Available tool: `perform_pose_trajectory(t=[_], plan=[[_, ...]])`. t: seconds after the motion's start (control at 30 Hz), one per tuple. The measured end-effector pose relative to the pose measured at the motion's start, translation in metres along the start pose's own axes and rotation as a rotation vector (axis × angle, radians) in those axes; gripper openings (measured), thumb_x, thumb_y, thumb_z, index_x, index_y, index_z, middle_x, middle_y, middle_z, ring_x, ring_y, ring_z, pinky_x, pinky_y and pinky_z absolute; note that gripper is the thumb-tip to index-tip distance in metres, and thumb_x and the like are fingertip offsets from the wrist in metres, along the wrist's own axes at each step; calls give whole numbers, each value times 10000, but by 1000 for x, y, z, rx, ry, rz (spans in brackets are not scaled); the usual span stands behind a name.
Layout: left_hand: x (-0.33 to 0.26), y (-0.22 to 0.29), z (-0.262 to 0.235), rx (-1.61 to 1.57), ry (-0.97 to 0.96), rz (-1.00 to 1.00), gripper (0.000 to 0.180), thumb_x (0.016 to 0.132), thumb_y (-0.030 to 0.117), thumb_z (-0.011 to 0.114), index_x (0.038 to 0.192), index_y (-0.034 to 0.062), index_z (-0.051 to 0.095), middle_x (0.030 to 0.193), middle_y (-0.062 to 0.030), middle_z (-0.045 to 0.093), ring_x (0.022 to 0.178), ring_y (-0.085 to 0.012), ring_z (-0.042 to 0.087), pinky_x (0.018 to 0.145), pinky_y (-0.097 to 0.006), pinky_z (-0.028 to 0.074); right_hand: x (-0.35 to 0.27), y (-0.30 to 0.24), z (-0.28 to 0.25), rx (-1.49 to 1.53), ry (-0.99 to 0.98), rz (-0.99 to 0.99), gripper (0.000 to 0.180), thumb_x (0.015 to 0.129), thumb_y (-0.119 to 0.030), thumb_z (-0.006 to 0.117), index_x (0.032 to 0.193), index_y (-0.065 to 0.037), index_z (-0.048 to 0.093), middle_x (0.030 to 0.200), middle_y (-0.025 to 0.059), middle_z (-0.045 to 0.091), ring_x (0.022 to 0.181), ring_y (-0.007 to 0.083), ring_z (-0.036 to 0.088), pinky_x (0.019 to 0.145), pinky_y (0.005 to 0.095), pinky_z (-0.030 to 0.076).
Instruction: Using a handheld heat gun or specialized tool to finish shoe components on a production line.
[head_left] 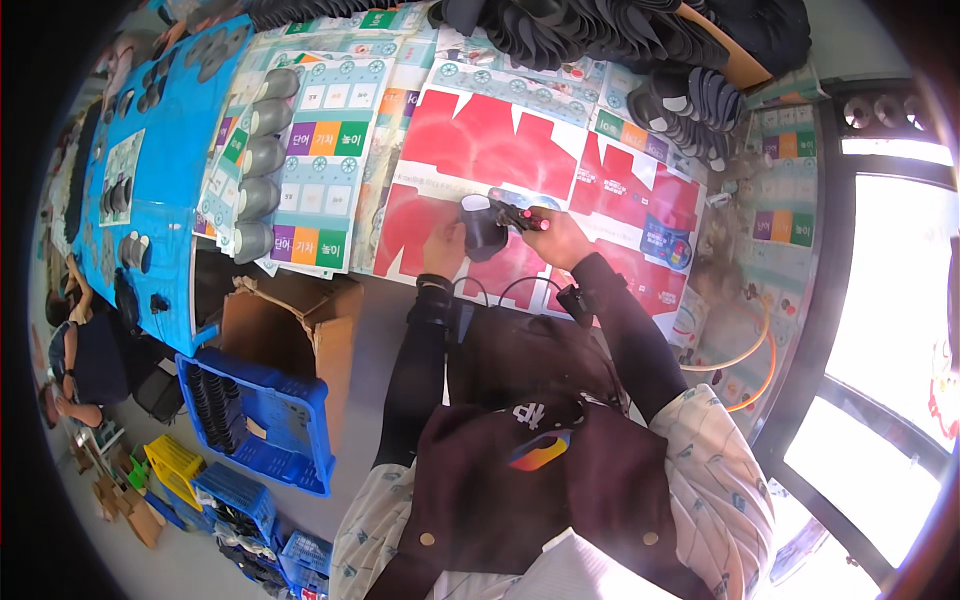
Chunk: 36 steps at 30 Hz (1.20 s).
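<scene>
My left hand (443, 248) is closed on the left edge of a dark grey curved piece (486, 236) with a pale patch at its top, held above the red printed sheet on the table. My right hand (562, 240) is wrapped round a small black hand tool (515, 213) with pinkish-red parts. The tool's front end reaches over the upper right of the grey piece; whether they touch, I cannot tell. Similar grey pieces (259, 160) lie overlapped in a row to the left, on printed sheets.
Stacks of black curved pieces (690, 100) line the table's far side. A blue-covered table (170, 180) adjoins on the left. Below it stand a cardboard box (335, 325) and a blue crate (318, 440) with black pieces. An orange hose (768, 370) hangs at the right, near a bright window (890, 290).
</scene>
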<state>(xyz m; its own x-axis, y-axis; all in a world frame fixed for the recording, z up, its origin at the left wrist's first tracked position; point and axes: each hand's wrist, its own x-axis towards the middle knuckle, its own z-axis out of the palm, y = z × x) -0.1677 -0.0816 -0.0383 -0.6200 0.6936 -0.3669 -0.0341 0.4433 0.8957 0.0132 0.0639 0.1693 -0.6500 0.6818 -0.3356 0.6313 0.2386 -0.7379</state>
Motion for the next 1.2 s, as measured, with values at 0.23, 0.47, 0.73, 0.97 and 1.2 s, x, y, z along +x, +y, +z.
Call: perform_pose_trajectory(t=[0.23,0.47,0.73,0.97,1.2], plan=[[-8,18,-4,-79,-65,-73,326,1001,184,629,1235,-43,610,1007,-111,707,716,-176,711,615,-308,603,10,-3,7,-51,51,-68,238,812,-181,616,956,-1,678,838,284,669,845,474,654,764,516,528],[-8,12,5,-13,-32,38,337,999,191,639,1230,-53,610,989,-106,705,709,-170,709,616,-296,597,-4,9,3,30,-19,39,306,803,-201,637,1025,2,692,884,287,678,885,465,660,800,487,534],[-6,2,-2,-38,-47,61,340,1001,176,641,1254,-47,595,993,-110,698,737,-178,716,638,-304,599,-3,-2,0,-97,90,-18,275,816,-213,631,985,-3,685,862,277,678,836,467,661,757,492,539],[-8,7,4,-50,-59,71,343,1005,163,632,1268,-52,585,1024,-117,698,759,-180,721,660,-303,602,-10,4,-2,-143,-37,-3,245,840,-228,626,961,-19,665,858,249,672,847,456,652,749,497,522],[-10,10,0,-101,-62,-21,417,957,307,655,1231,-7,657,1105,-172,739,1046,-291,714,886,-378,538,-11,12,-5,-259,-10,-52,234,837,-210,624,963,-20,675,890,269,681,883,467,659,768,500,538]])
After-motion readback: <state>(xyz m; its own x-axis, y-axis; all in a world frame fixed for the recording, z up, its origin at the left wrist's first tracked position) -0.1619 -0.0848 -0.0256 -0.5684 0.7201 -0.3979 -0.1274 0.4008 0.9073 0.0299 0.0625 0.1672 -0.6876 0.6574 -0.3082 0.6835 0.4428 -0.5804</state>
